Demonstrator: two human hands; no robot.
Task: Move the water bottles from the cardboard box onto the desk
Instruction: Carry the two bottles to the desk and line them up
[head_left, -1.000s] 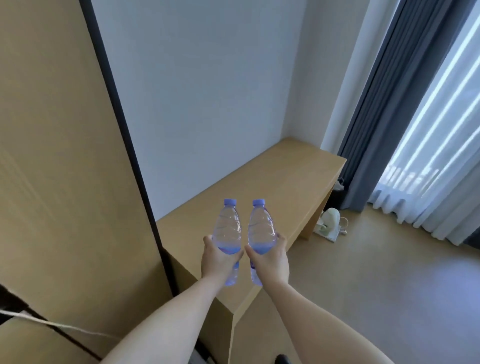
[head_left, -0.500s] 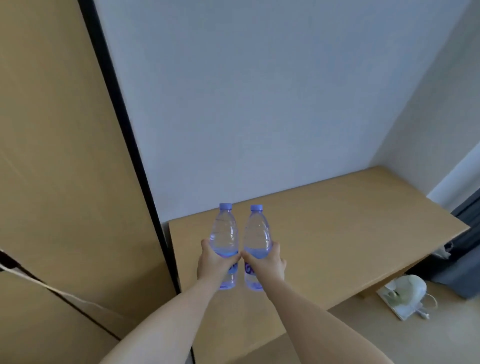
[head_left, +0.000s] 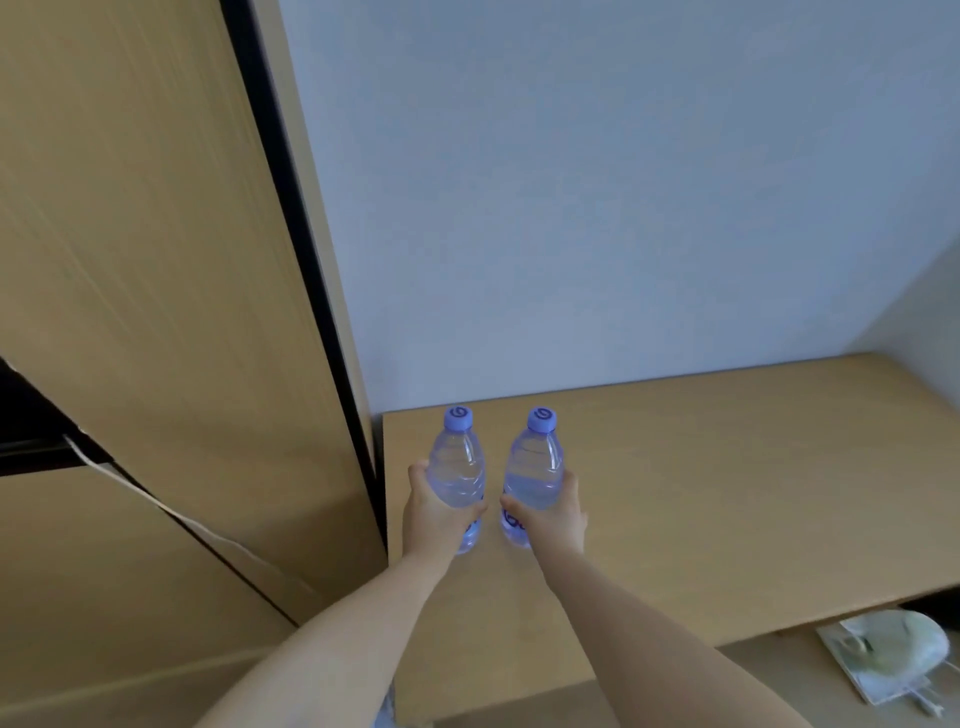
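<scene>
Water bottles, two, blue-capped, upright over desk (head_left: 727, 493) near its left back corner: left bottle (head_left: 457, 467) sitting in my left hand (head_left: 436, 512), right bottle (head_left: 535, 473) in my right hand (head_left: 550, 512). Fingers wrapping lower bodies. Whether bases are touching desk, cannot tell.

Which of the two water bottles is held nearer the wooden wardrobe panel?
The bottle in the left hand, the left bottle, is nearer the wardrobe panel. The right bottle, gripped by the right hand, is further along the desk.
</scene>
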